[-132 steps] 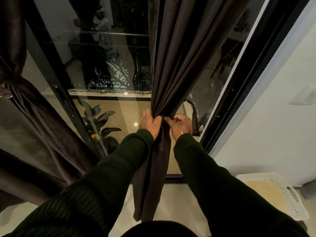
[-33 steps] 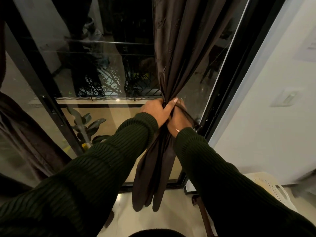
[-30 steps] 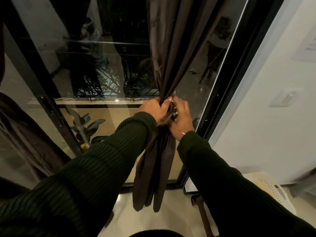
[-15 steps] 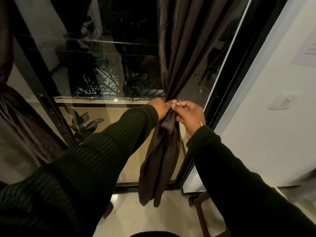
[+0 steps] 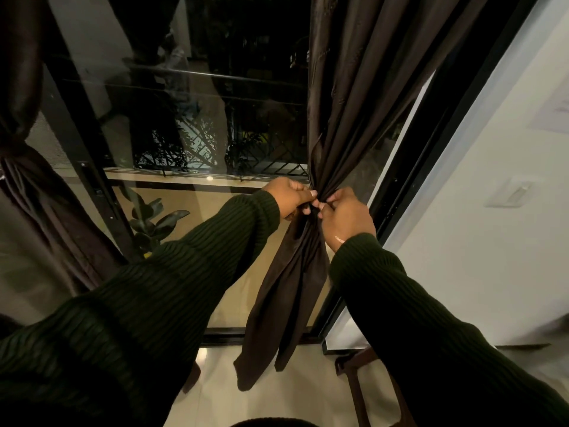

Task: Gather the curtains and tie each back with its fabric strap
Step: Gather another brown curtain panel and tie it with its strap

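A dark brown curtain hangs at the right side of the glass door, bunched to a narrow waist at hand height, with its lower part falling loose to the floor. My left hand and my right hand meet at that waist, fingers curled and pinching the fabric strap there; the strap is almost wholly hidden between the fingers. A second dark curtain at the far left is gathered and tied at its waist.
The black door frame runs diagonally right of the hands, with a white wall and a wall switch beyond. A potted plant stands behind the glass. A dark wooden piece sits on the floor at lower right.
Both hands have stayed at the curtain's waist. The right hand came from behind the bundle round to its front, and the two now pinch fingertip to fingertip. The view has shifted slightly.
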